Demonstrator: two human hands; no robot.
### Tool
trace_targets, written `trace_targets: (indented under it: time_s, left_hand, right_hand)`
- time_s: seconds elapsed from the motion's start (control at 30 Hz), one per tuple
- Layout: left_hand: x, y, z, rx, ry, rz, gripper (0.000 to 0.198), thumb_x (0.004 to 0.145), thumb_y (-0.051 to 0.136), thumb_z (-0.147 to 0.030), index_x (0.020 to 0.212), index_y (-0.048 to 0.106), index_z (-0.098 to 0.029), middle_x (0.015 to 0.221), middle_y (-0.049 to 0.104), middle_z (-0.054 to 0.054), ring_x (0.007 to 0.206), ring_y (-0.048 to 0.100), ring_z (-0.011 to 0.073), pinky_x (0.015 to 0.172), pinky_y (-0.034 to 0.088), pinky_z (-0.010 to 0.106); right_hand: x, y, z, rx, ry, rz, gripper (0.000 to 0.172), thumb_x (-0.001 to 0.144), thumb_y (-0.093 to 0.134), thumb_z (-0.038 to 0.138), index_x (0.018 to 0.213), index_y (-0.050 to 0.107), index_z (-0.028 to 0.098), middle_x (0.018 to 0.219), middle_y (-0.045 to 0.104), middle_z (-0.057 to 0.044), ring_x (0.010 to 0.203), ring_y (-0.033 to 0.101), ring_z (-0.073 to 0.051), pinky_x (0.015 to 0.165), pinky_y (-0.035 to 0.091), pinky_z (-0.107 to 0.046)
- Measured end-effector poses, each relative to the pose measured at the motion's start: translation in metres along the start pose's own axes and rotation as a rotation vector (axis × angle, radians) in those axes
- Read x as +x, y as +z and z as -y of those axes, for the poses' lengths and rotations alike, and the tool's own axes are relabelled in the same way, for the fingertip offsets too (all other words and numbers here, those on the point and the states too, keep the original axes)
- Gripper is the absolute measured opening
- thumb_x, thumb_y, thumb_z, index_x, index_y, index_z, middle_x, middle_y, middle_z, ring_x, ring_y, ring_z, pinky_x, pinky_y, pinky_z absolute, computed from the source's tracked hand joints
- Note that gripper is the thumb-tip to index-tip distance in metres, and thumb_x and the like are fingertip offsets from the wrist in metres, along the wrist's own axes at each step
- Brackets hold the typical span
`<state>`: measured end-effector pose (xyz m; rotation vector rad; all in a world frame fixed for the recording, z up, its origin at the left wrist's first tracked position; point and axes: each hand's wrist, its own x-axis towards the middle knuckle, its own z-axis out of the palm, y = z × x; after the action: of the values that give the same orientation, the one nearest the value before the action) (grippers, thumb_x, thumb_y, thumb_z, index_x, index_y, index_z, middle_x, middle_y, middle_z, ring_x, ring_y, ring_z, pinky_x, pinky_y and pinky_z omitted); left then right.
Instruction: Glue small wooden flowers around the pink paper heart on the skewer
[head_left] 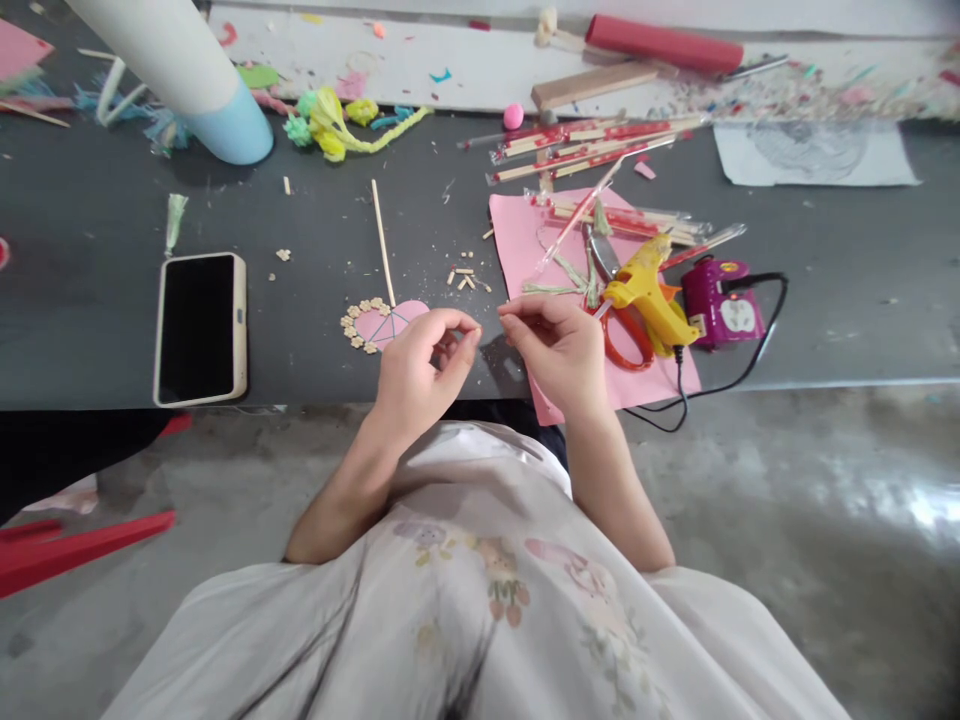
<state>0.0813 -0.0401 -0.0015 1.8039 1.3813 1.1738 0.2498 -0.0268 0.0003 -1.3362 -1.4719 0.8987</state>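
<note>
My left hand (429,372) is raised at the table's front edge, thumb and forefinger pinched together; whatever sits between them is too small to name. Facing it across a small gap, my right hand (559,350) makes a similar pinch, its contents also unclear. Partly behind my left hand lies a pink heart-shaped piece (373,324) with dark lines across it and a wooden stick (383,240) extending from its top. Small pale flower shapes (349,325) line its left edge. Several short stick bits (465,272) are scattered beyond my hands.
On the right, a yellow glue gun (651,290) and orange-handled scissors (628,345) rest on pink paper (517,235), beside a purple box (724,305) with a black cable. A phone (199,328) lies left. Wrapped sticks (585,148) and a white-blue cylinder (225,120) are farther back.
</note>
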Motion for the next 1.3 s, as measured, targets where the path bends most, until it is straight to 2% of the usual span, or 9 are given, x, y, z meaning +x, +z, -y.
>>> trace_targets:
  time_s: [0.13, 0.2, 0.5, 0.63, 0.77, 0.87, 0.93, 1.03, 1.3]
  left_hand:
    - [0.003, 0.003, 0.004, -0.102, -0.107, -0.019, 0.017, 0.093, 0.061, -0.036, 0.091, 0.067, -0.019, 0.081, 0.072, 0.001, 0.067, 0.065, 0.0084, 0.056, 0.049, 0.017]
    - [0.004, 0.003, 0.006, -0.142, -0.138, -0.024, 0.018, 0.092, 0.062, -0.036, 0.091, 0.066, -0.019, 0.080, 0.072, 0.001, 0.064, 0.065, 0.0082, 0.053, 0.049, 0.016]
    - [0.004, 0.001, 0.009, -0.166, -0.185, -0.022, 0.015, 0.091, 0.063, -0.037, 0.090, 0.067, -0.022, 0.078, 0.073, 0.000, 0.062, 0.064, 0.0097, 0.050, 0.049, 0.019]
    - [0.006, 0.002, 0.012, -0.167, -0.201, -0.031, 0.018, 0.089, 0.065, -0.040, 0.089, 0.067, -0.022, 0.076, 0.072, 0.000, 0.060, 0.063, 0.0100, 0.050, 0.048, 0.020]
    - [0.009, 0.003, 0.014, -0.175, -0.217, -0.016, 0.022, 0.088, 0.066, -0.042, 0.089, 0.068, -0.021, 0.077, 0.073, 0.001, 0.057, 0.061, 0.0085, 0.049, 0.047, 0.019]
    - [0.012, 0.003, 0.014, -0.181, -0.216, -0.005, 0.022, 0.088, 0.066, -0.042, 0.089, 0.068, -0.020, 0.077, 0.073, 0.002, 0.057, 0.061, 0.0079, 0.049, 0.047, 0.018]
    - [0.014, 0.004, 0.014, -0.180, -0.207, -0.002, 0.023, 0.089, 0.066, -0.042, 0.088, 0.067, -0.020, 0.076, 0.073, 0.002, 0.057, 0.061, 0.0077, 0.049, 0.047, 0.017]
    - [0.016, 0.006, 0.013, -0.186, -0.190, 0.003, 0.023, 0.089, 0.066, -0.042, 0.088, 0.067, -0.019, 0.076, 0.073, 0.002, 0.057, 0.061, 0.0077, 0.049, 0.047, 0.017]
    - [0.017, 0.005, 0.012, -0.181, -0.175, -0.011, 0.023, 0.088, 0.067, -0.041, 0.088, 0.068, -0.019, 0.075, 0.073, 0.002, 0.055, 0.060, 0.0073, 0.048, 0.047, 0.017]
  right_hand:
    - [-0.001, -0.003, -0.006, -0.443, -0.157, 0.064, 0.013, 0.089, 0.059, 0.016, 0.093, 0.071, 0.019, 0.092, 0.073, -0.006, 0.080, 0.067, -0.018, 0.075, 0.053, -0.032]
    - [-0.001, -0.002, -0.009, -0.582, -0.188, 0.106, 0.015, 0.089, 0.056, 0.015, 0.096, 0.069, 0.018, 0.093, 0.072, -0.009, 0.083, 0.067, -0.021, 0.076, 0.052, -0.034]
    - [0.003, 0.002, -0.009, -0.650, -0.193, 0.166, 0.020, 0.091, 0.051, 0.014, 0.104, 0.065, 0.017, 0.099, 0.072, -0.011, 0.089, 0.065, -0.024, 0.078, 0.050, -0.035]
    - [0.002, -0.022, -0.001, -0.627, -0.167, 0.059, 0.019, 0.090, 0.053, 0.018, 0.104, 0.066, 0.022, 0.099, 0.072, -0.008, 0.086, 0.066, -0.023, 0.080, 0.051, -0.037]
    - [-0.003, -0.067, 0.001, -0.725, -0.069, -0.125, 0.016, 0.089, 0.056, 0.025, 0.100, 0.067, 0.024, 0.092, 0.071, -0.007, 0.083, 0.066, -0.024, 0.082, 0.052, -0.041]
    - [-0.006, -0.100, -0.005, -0.880, 0.072, -0.260, 0.018, 0.087, 0.059, 0.029, 0.101, 0.067, 0.023, 0.098, 0.069, -0.009, 0.084, 0.065, -0.025, 0.084, 0.051, -0.043]
    - [-0.007, -0.114, -0.011, -0.979, 0.133, -0.257, 0.024, 0.086, 0.060, 0.033, 0.105, 0.067, 0.020, 0.103, 0.068, -0.013, 0.094, 0.063, -0.029, 0.090, 0.049, -0.047]
    - [-0.006, -0.124, -0.020, -1.065, 0.181, -0.177, 0.035, 0.085, 0.063, 0.040, 0.111, 0.066, 0.016, 0.109, 0.065, -0.017, 0.107, 0.058, -0.034, 0.096, 0.045, -0.052]
    - [0.011, -0.131, -0.032, -1.167, 0.173, -0.085, 0.038, 0.083, 0.062, 0.038, 0.114, 0.065, 0.015, 0.103, 0.069, -0.017, 0.097, 0.060, -0.033, 0.090, 0.045, -0.051]
